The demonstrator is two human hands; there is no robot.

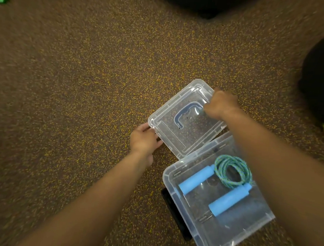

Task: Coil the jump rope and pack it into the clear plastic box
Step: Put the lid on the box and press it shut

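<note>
rope (pixel 231 173) coiled in open box (pixel 174 175), blue handles (pixel 226 202) lengthwise lower-left to upper-right, left hand (pixel 146 141) and right hand (pixel 221 105) each gripping lid (pixel 187 138)

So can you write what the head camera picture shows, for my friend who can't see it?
Both hands hold a clear plastic lid above speckled brown carpet, the left hand at its near corner, the right hand at its far edge. Beside it, the open clear box holds the coiled jump rope with blue handles.

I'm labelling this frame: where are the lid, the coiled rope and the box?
lid (pixel 184 124), head view, clear centre panel.
coiled rope (pixel 229 168), head view, strands of the coil.
box (pixel 173 182), head view, left wall.
</note>
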